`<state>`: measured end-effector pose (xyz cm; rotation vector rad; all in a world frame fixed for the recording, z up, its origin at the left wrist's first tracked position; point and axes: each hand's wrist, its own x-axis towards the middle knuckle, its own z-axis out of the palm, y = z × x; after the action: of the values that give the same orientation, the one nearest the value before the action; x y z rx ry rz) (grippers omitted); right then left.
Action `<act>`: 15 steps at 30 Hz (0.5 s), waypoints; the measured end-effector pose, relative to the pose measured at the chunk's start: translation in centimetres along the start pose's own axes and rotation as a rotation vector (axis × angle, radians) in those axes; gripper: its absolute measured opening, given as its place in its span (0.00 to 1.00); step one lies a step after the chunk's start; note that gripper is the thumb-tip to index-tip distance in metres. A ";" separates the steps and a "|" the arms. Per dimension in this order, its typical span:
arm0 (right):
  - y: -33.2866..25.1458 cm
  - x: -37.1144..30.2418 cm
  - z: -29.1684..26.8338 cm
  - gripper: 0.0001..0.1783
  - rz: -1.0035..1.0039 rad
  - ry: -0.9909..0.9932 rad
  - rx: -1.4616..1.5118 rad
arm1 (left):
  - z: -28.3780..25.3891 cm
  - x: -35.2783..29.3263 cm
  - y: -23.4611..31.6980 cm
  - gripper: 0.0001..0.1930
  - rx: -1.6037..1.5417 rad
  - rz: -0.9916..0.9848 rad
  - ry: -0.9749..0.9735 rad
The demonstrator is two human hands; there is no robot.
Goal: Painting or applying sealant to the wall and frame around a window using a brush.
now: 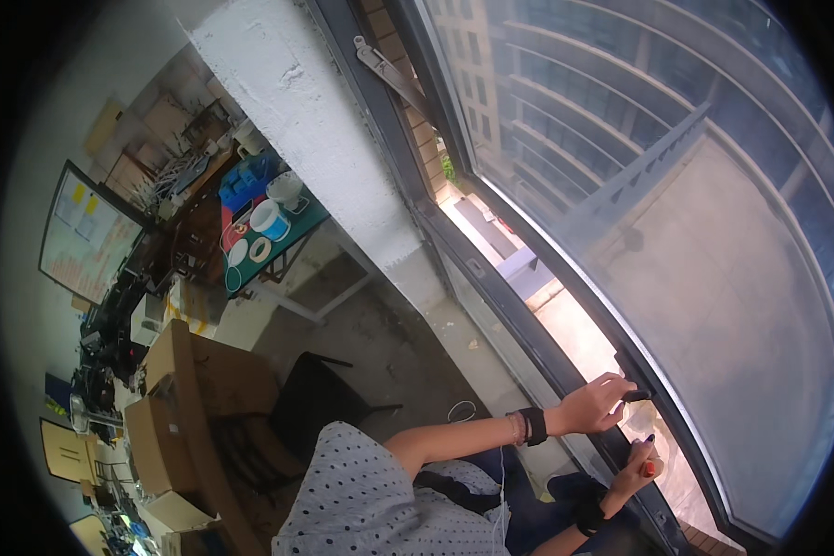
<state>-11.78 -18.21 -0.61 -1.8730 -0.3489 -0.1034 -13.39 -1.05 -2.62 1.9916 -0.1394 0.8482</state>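
An outward-opened window sash (595, 269) with a dark frame and a large glass pane stands in front of me. My left hand (591, 408) reaches across to the sash's inner edge, its fingers closed on a black window handle (637, 395). Just below it and nearer to me, my right hand (632, 470) is held over the window opening, fingers curled. A small object with a red-orange end (650, 470) shows in that hand; a dark blue bit (650, 439) is visible at the fingertips. Its kind is too small to make out. Both wrists wear black bands.
The fixed window frame (500, 296) and a pale sill run beside me, with a metal stay arm (389, 72) at the top. A black chair (320, 403) and cardboard boxes (162, 445) stand to the left. Farther back, a green-topped table (308, 221) holds tubs and tape.
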 end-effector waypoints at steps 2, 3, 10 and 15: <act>0.5 0.0 0.0 0.22 0.018 -0.024 0.043 | 0.0 0.0 0.0 0.19 0.011 0.005 0.007; 1.0 -0.1 0.3 0.21 0.050 0.078 0.147 | 0.1 0.1 -0.1 0.19 0.010 0.011 0.002; 2.3 2.2 -3.7 0.23 0.027 0.132 0.039 | 0.3 -0.1 -0.4 0.19 0.033 0.009 0.002; 4.1 1.8 -5.1 0.24 0.061 0.077 0.371 | 0.6 0.1 -0.4 0.19 0.036 0.007 -0.004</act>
<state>-8.40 -23.86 -2.21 -1.5065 -0.2383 -0.0640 -12.86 -1.26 -3.00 2.0274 -0.1342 0.8562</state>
